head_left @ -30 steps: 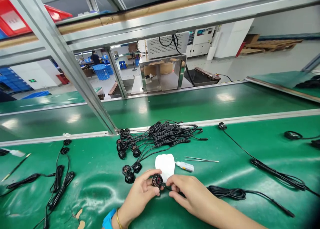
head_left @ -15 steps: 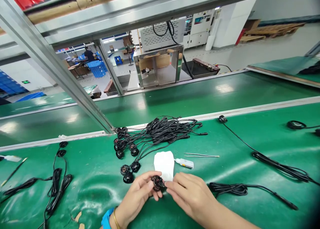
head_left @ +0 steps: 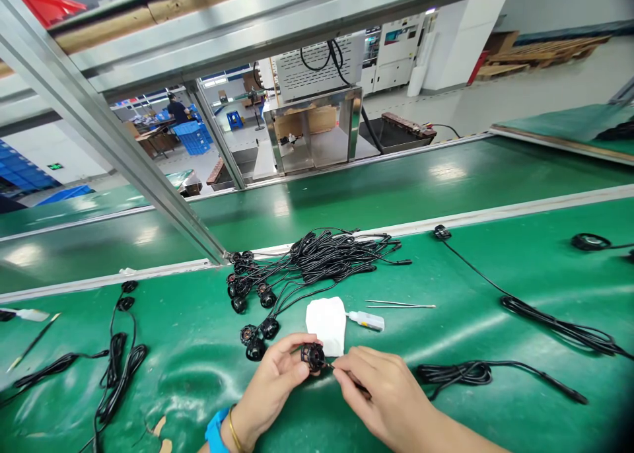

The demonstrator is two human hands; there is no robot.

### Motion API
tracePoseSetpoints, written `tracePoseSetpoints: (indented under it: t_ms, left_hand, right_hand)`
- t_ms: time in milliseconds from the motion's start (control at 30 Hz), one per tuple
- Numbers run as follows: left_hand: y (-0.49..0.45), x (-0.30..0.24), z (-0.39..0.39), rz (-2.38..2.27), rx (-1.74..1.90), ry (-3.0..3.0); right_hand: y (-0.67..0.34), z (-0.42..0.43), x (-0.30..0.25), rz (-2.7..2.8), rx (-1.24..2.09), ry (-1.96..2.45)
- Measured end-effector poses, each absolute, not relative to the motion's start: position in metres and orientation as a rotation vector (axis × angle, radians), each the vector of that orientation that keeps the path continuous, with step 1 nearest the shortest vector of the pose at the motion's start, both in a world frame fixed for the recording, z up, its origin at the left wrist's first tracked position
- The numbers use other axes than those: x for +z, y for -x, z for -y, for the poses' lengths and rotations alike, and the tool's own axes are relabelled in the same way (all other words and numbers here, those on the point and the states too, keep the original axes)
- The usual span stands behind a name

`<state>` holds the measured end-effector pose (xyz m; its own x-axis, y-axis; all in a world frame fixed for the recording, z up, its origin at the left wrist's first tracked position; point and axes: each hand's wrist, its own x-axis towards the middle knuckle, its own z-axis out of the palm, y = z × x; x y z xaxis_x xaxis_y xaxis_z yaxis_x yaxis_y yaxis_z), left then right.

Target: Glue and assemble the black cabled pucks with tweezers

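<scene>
My left hand (head_left: pixel 284 380) grips a small round black part (head_left: pixel 312 356) with a ribbed rim, holding it between thumb and fingers above the green mat. On its right side, my right hand (head_left: pixel 374 383) is closed in a pinch on something thin and dark that reaches toward the part. The fingers mostly hide it, so I cannot make out whether it is a tool or a cable. Just beyond the hands lie a white cloth or paper pad (head_left: pixel 325 321), a small dropper bottle (head_left: pixel 366 320) and a pair of tweezers (head_left: pixel 400 304).
A heap of black cables (head_left: pixel 327 258) with round black heads (head_left: pixel 255 348) lies ahead. One coiled cable (head_left: pixel 456 374) rests right of my hand, another (head_left: pixel 555 324) farther right, and more cables (head_left: pixel 116 374) at left. A metal post (head_left: pixel 133 136) rises at the left, beside the green conveyor (head_left: pixel 347 192).
The round part has turned in my left hand, showing more of its rim and less of its reddish inside. My right fingers have drawn slightly right. The view has shifted a little.
</scene>
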<state>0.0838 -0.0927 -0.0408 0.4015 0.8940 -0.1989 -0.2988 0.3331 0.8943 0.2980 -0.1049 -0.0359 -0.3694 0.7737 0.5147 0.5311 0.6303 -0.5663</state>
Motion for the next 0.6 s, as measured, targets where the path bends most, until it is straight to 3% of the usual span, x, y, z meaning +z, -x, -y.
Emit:
tracePoseSetpoints:
  t_ms: [300,600]
  left_hand:
    - [-0.0854,-0.0453,0.0912,-0.786,0.885,-0.873]
    - [-0.0841,-0.0489,0.0907,-0.81,0.77,-0.712]
  right_hand:
    - [-0.2926,0.104,-0.0355,1.961,0.667,1.109]
    - [-0.294,0.1026,-0.031,2.101,0.167,0.946]
